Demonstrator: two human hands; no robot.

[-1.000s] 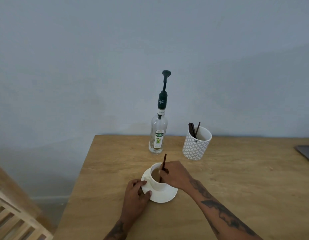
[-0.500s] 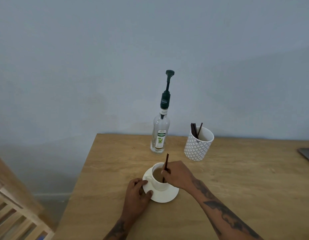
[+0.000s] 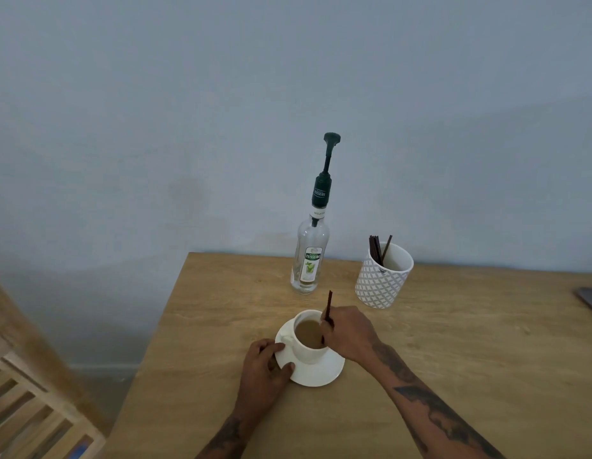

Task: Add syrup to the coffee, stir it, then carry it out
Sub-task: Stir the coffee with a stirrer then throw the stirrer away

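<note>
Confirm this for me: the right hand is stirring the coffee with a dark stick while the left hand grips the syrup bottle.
Not quite. In the head view the left hand holds the saucer rim, not the syrup bottle, which stands untouched behind. The right hand does hold the dark stick in the coffee.

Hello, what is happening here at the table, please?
A person is stirring a cup of coffee. The right hand pinches a dark stir stick dipped in the coffee, while the left hand holds the saucer. The syrup bottle and a patterned cup of sticks stand behind.
</note>
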